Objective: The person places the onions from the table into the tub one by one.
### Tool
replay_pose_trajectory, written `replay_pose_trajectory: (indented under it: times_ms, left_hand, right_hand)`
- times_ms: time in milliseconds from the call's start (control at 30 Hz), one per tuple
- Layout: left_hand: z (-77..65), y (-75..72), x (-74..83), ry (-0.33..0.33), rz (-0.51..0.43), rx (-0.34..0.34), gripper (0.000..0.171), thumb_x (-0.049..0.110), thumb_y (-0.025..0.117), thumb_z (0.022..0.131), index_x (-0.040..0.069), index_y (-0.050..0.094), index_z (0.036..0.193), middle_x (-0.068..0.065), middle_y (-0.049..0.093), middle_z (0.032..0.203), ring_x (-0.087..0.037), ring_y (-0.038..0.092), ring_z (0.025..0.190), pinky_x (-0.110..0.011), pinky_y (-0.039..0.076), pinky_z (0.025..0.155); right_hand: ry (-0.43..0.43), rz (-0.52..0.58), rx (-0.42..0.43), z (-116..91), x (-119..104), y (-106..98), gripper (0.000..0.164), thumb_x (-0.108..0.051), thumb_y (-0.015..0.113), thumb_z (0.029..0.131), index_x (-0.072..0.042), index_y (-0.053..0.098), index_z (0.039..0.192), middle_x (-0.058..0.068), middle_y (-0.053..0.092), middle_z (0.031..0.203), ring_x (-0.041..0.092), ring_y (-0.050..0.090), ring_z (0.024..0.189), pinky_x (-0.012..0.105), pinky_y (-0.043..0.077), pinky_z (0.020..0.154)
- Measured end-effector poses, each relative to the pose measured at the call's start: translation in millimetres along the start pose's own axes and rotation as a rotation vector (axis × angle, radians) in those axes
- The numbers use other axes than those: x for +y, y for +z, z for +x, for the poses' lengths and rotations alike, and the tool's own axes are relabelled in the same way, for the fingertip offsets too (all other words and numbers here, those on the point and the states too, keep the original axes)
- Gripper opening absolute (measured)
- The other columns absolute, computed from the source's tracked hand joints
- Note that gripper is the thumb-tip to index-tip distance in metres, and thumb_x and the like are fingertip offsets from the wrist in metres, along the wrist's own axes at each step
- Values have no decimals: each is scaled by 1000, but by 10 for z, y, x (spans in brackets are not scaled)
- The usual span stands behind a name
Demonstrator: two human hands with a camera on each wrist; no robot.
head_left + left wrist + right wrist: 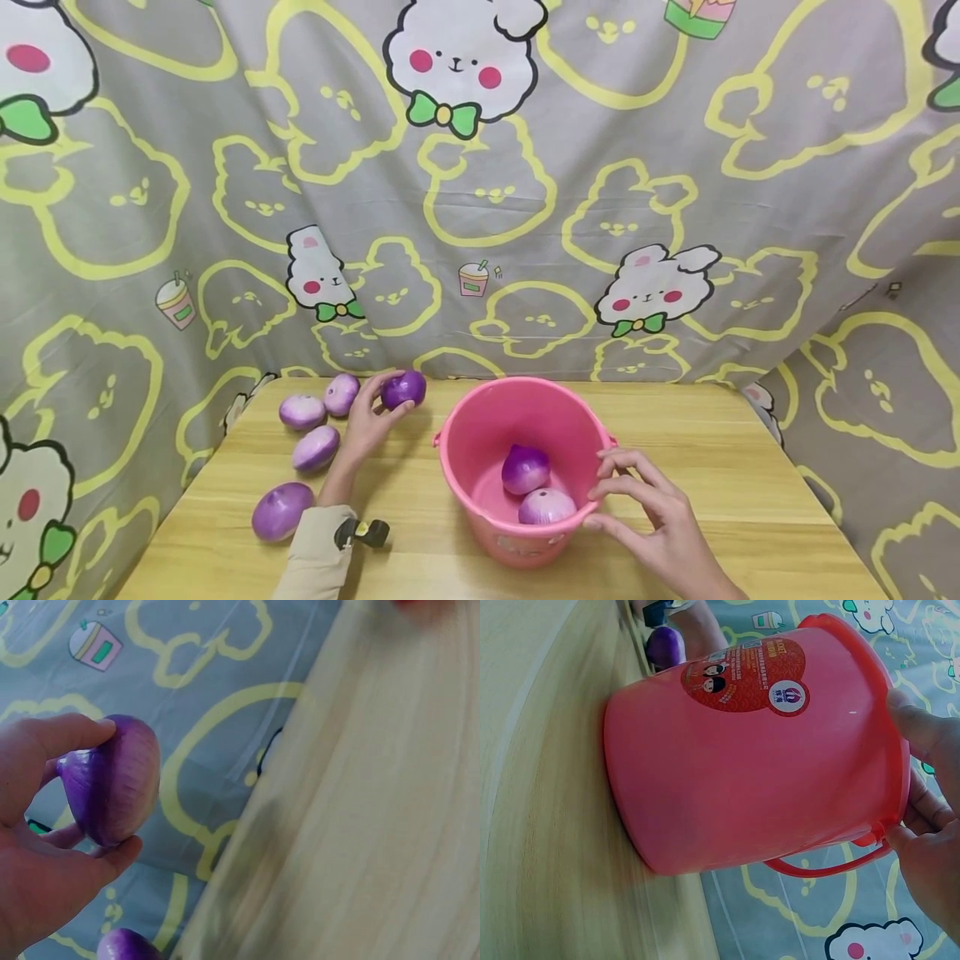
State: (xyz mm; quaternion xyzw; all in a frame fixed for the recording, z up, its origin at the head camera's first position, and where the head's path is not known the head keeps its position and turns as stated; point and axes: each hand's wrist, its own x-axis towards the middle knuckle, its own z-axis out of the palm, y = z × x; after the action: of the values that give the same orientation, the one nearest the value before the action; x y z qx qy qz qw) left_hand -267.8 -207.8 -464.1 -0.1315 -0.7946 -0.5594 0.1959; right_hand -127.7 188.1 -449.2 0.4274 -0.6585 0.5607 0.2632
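My left hand (372, 419) pinches a purple onion (405, 390) between thumb and fingers, held up at the back of the table, left of the pink bucket (491, 533). In the left wrist view, that onion (116, 780) shows its dark purple pointed end toward the palm and a paler side outward. My right hand (656, 517) holds the bucket's rim on its right side, with thumb and fingertips at the edge. The bucket stands upright; inside lie a dark purple onion (526, 469) and a paler onion (547, 507).
Several more onions are on the table's left side: a pale one (302, 412), another (342, 394) near the left hand, one (316, 448) below them, and a purple one (282, 511) beside the left sleeve (315, 550). A patterned curtain (510, 325) hangs behind the wooden table (697, 450).
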Motion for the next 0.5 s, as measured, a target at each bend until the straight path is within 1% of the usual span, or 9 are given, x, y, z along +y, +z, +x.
replay_pose_trajectory:
  times_ms: [33, 167, 233, 300, 367, 500]
  left_hand:
    - [-6, -10, 49, 8, 5, 1, 52, -8, 78, 84, -9, 59, 132, -35, 50, 135, -55, 51, 125, -66, 47, 102]
    - [3, -35, 90, 56, 46, 10, 51, -7, 78, 84, -10, 59, 131, -32, 53, 125, -53, 55, 118, -63, 53, 96]
    - [8, -42, 112, 60, 48, 10, 51, -7, 78, 84, -10, 58, 131, -32, 53, 124, -53, 56, 117, -63, 53, 95]
    - [5, -51, 171, 45, 26, 8, 51, -7, 79, 84, -9, 59, 131, -31, 53, 127, -53, 56, 119, -64, 52, 97]
    - [8, -66, 213, 20, -9, -8, 52, -7, 79, 84, -8, 60, 132, -31, 51, 131, -52, 54, 122, -64, 49, 100]
    - [28, -84, 242, 2, -53, -31, 54, -6, 79, 84, -7, 58, 135, -30, 47, 137, -48, 50, 127, -63, 46, 104]
  right_hand:
    - [-1, -1, 0, 4, -4, 1, 37, 12, 84, 75, -2, 73, 107, 17, 58, 114, 25, 52, 125, 32, 43, 112]
    - [-5, -2, 3, 13, -16, 8, 36, 12, 84, 75, -2, 73, 106, 17, 58, 114, 25, 52, 126, 32, 43, 113]
    - [-5, -6, 3, 13, -18, 9, 36, 12, 84, 75, -2, 73, 106, 17, 58, 114, 25, 52, 126, 32, 43, 113]
    - [-2, -7, 3, 10, -15, 9, 36, 12, 84, 75, -3, 73, 106, 17, 58, 114, 25, 52, 126, 32, 43, 113]
    - [0, -5, 2, 5, -8, 6, 36, 12, 84, 75, -3, 73, 106, 17, 58, 115, 25, 52, 126, 32, 43, 112]
    - [3, 5, -1, -6, 12, -3, 37, 12, 83, 75, -2, 73, 107, 18, 58, 116, 25, 52, 125, 33, 42, 112]
